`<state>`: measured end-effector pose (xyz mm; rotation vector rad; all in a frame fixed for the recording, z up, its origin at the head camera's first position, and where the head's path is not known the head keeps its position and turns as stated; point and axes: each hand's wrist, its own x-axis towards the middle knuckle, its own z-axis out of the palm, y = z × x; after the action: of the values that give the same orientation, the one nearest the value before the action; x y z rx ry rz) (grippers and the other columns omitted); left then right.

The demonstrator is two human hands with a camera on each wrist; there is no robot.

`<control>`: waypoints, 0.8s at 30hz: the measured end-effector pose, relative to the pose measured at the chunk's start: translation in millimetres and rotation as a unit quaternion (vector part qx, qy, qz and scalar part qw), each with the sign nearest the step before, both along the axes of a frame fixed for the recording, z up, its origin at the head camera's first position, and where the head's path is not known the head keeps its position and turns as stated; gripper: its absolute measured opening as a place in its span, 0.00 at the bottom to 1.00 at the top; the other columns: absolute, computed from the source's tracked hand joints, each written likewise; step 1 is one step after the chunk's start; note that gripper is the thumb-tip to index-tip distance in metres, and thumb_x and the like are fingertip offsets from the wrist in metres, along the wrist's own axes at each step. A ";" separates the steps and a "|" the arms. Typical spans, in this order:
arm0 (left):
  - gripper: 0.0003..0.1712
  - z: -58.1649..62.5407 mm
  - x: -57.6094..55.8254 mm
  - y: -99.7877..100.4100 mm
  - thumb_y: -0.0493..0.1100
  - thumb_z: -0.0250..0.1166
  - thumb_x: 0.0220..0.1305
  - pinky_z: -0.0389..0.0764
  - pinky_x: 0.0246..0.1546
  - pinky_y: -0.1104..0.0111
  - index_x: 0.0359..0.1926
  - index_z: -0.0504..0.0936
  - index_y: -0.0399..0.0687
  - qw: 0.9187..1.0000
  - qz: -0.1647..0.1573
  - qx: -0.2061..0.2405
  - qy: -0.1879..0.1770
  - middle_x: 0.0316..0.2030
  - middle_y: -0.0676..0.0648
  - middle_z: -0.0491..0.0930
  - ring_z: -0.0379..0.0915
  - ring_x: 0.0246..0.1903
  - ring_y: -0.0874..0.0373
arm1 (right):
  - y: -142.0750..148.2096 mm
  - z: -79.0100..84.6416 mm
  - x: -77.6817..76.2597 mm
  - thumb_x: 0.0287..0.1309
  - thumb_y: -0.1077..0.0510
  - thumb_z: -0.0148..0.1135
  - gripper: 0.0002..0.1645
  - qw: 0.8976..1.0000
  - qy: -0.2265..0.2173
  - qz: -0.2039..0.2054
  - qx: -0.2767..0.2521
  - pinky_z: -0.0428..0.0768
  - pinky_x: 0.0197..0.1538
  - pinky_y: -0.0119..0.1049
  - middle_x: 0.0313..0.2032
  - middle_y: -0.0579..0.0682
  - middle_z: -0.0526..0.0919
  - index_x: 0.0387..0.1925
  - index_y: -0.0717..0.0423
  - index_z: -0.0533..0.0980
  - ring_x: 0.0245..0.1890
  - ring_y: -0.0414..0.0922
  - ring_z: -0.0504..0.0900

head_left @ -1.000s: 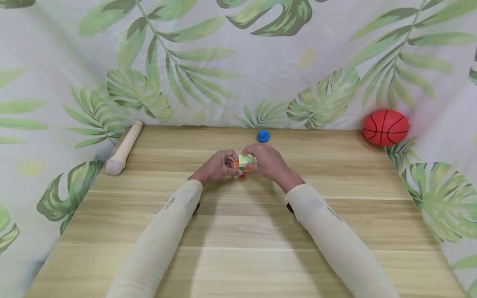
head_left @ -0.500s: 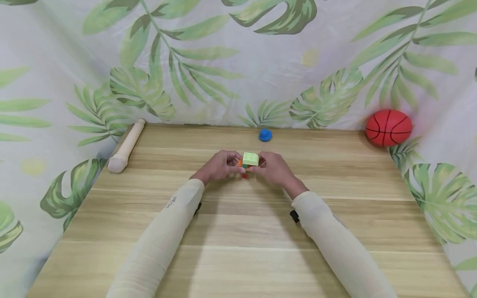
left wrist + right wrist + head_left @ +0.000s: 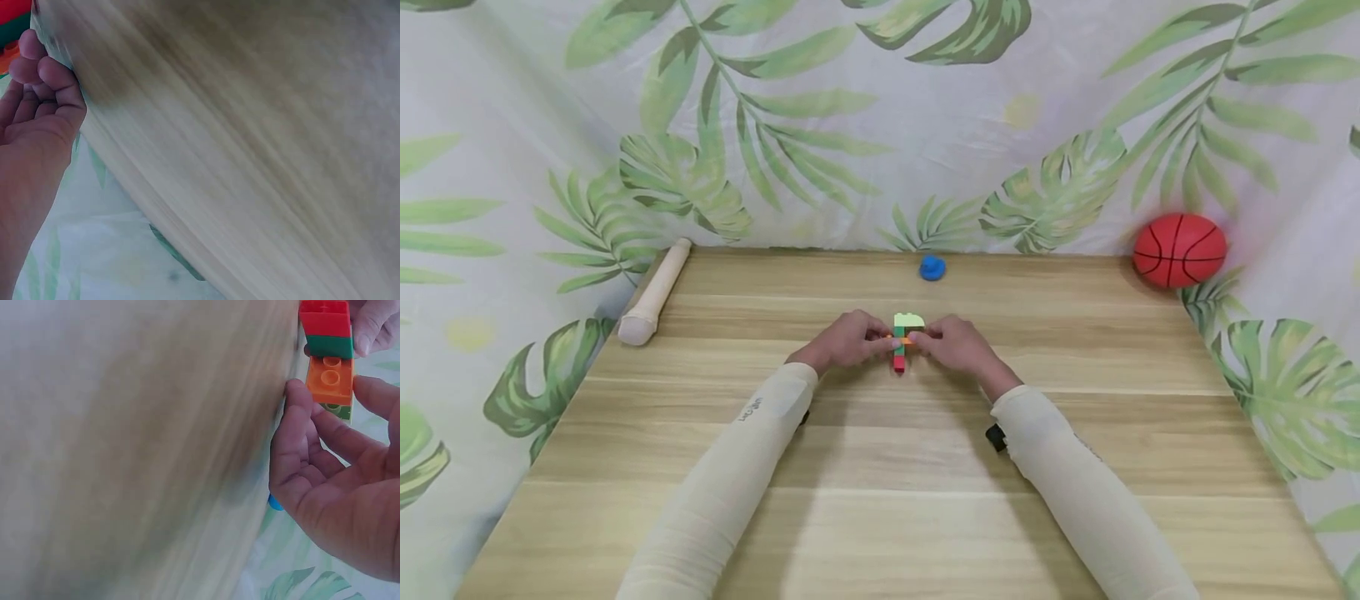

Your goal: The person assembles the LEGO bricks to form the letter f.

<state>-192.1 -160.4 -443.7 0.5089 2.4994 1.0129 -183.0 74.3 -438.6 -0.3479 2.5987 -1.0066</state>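
A small stack of toy building blocks stands between my two hands near the middle of the wooden table (image 3: 880, 533). In the head view it has a light green block (image 3: 909, 320) on top, a dark green column and a red block (image 3: 899, 364) at the bottom. An orange block (image 3: 330, 380) juts out sideways, its studs showing in the right wrist view. My left hand (image 3: 852, 339) pinches the stack's left side at mid-height. My right hand (image 3: 958, 343) pinches the orange block between thumb and fingers. The left wrist view shows only the stack's edge.
A small blue toy (image 3: 932, 267) sits behind the stack, near the table's back edge. At the back right is a red ball (image 3: 1180, 251) with black basketball lines. A pale microphone-shaped stick (image 3: 653, 296) lies along the left edge. Leaf-patterned cloth (image 3: 820, 167) hangs behind.
My right hand has shifted from the light green block down to the orange block. The stack has tipped, so its side now faces the head camera, and both hands have come slightly nearer.
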 end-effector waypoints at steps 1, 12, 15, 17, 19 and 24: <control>0.17 -0.1 0.6 0.4 0.53 0.64 0.80 0.75 0.37 0.69 0.47 0.91 0.46 1.000 0.000 -0.004 0.000 0.36 0.48 0.89 0.74 0.34 0.58 | 0.1 0.0 1.0 0.78 0.39 0.59 0.29 1.000 -0.002 0.000 0.000 0.65 0.32 0.34 0.23 0.43 0.73 0.32 0.59 0.84 0.27 0.41 0.67; 0.14 0.5 5.4 2.0 0.52 0.65 0.79 0.74 0.37 0.69 0.45 0.90 0.48 1.000 0.001 -0.010 -0.007 0.35 0.50 0.86 0.72 0.33 0.58 | -1.9 -1.0 6.0 0.77 0.43 0.62 0.25 0.999 0.020 0.006 0.045 0.63 0.29 0.33 0.19 0.42 0.69 0.25 0.52 0.78 0.22 0.40 0.66; 0.14 -0.9 5.8 1.6 0.52 0.65 0.79 0.74 0.37 0.68 0.45 0.90 0.48 1.000 0.001 -0.008 -0.005 0.35 0.51 0.85 0.72 0.34 0.58 | 2.6 -1.4 7.0 0.77 0.43 0.62 0.25 0.999 0.013 0.008 0.037 0.64 0.30 0.33 0.19 0.42 0.70 0.25 0.53 0.79 0.22 0.40 0.66; 0.14 -2.6 5.7 1.1 0.53 0.65 0.79 0.74 0.37 0.68 0.46 0.90 0.49 1.000 0.002 -0.006 -0.005 0.35 0.51 0.84 0.71 0.34 0.58 | 6.7 -1.5 7.5 0.78 0.42 0.61 0.25 1.000 -0.001 0.007 0.025 0.65 0.31 0.34 0.21 0.43 0.73 0.28 0.54 0.82 0.23 0.40 0.66; 0.14 -3.6 5.8 0.7 0.53 0.65 0.79 0.74 0.38 0.67 0.46 0.90 0.49 1.000 0.006 -0.003 -0.005 0.35 0.51 0.84 0.72 0.35 0.57 | 10.9 -1.3 7.4 0.78 0.42 0.60 0.25 1.000 -0.017 0.007 0.010 0.67 0.33 0.35 0.24 0.44 0.74 0.32 0.56 0.84 0.25 0.41 0.66; 0.14 -6.3 5.6 0.6 0.54 0.65 0.79 0.75 0.40 0.67 0.46 0.90 0.51 1.000 0.009 -0.006 -0.006 0.36 0.51 0.85 0.73 0.37 0.56 | 19.1 -3.5 5.5 0.79 0.40 0.59 0.27 0.999 -0.045 0.018 -0.023 0.69 0.34 0.36 0.28 0.47 0.78 0.35 0.58 0.84 0.27 0.42 0.69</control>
<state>-186.5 -159.7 -450.1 0.4752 2.5017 1.0039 -177.5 93.4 -442.1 -0.3501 2.4840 -1.0459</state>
